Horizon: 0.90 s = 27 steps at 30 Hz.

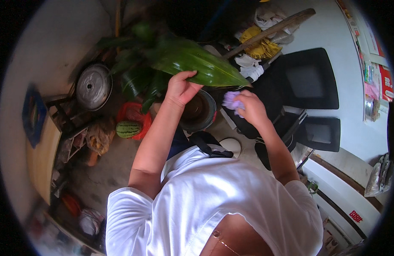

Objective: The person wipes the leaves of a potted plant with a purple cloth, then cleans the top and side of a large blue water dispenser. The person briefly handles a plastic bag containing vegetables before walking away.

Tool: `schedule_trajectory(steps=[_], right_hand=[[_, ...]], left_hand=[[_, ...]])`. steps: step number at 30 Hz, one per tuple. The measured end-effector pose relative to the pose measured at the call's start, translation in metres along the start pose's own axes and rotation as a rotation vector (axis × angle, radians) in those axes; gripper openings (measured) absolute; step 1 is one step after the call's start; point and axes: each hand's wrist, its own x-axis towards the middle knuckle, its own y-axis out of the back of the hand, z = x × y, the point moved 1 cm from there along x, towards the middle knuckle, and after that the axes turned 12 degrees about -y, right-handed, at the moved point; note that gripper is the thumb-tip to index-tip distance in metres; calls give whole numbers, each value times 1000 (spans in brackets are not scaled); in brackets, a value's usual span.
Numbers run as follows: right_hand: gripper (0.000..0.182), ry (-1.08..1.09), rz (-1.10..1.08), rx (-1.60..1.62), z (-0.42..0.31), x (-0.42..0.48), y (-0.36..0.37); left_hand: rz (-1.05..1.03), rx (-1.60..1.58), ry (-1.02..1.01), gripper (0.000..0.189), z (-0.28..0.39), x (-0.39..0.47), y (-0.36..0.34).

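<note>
My left hand holds a broad green plant leaf from its near edge, thumb on top and the fingers beneath it. The leaf looks glossy and stretches to the right, ending in a pointed, brownish tip. In my right hand a crumpled lilac cloth is bunched, just below the leaf tip and apart from it. More dark green leaves of the plant spread to the left, partly blurred. Below my left hand stands a bucket with brownish liquid in it.
A watermelon lies on a red plastic bag at the left. Black chairs stand on the right. A long wooden plank slants past a yellow bag. A round metal lid leans near the left wall.
</note>
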Motion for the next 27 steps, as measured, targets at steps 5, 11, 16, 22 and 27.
schedule_trajectory(steps=[5,11,16,22,27], right_hand=[[33,-266,379,631,83,-3,-5],[33,182,558,577,-69,68,59],[34,201,396,304,-97,80,10],[34,27,351,276,-75,52,7],[31,-73,205,337,-19,8,15]], left_hand=[[-9,49,43,47,-4,-7,11],[-117,42,92,49,-17,-16,11],[-207,-66,101,56,-29,-21,-11],[-128,-15,186,62,-56,-26,0],[-77,51,178,59,-52,-20,-6]])
